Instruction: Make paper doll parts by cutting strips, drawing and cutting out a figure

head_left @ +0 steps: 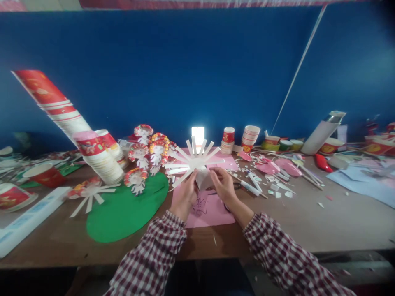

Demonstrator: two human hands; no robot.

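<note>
operator: where is the strip-cut paper piece (203,179)?
supervisor: it is held up above the pink sheet (210,221), between the left hand (188,193) and the right hand (224,187). its white strips fan outward, away from the wearer.

operator: state of each grip?
supervisor: left: narrow, thumb and fingers holding the near end of the piece. right: fingers curled at the opposite edge; whether they pinch it or only touch it cannot be told.

operator: which step is in hand?
supervisor: by judgement, shaping or adjusting the piece by hand. the strips are already cut and spread.

operator: what does the next move call for?
supervisor: probably a steady left grip and light right fingertips. thin strips are likely to crease if pressed.

operator: what lies nearby on the counter (293,234)?
supervisor: on the left, a green sheet (120,218), with a second strip-cut piece (92,190) at its left edge. paper figures (136,181) with red and yellow frills are grouped at its far side.
</note>
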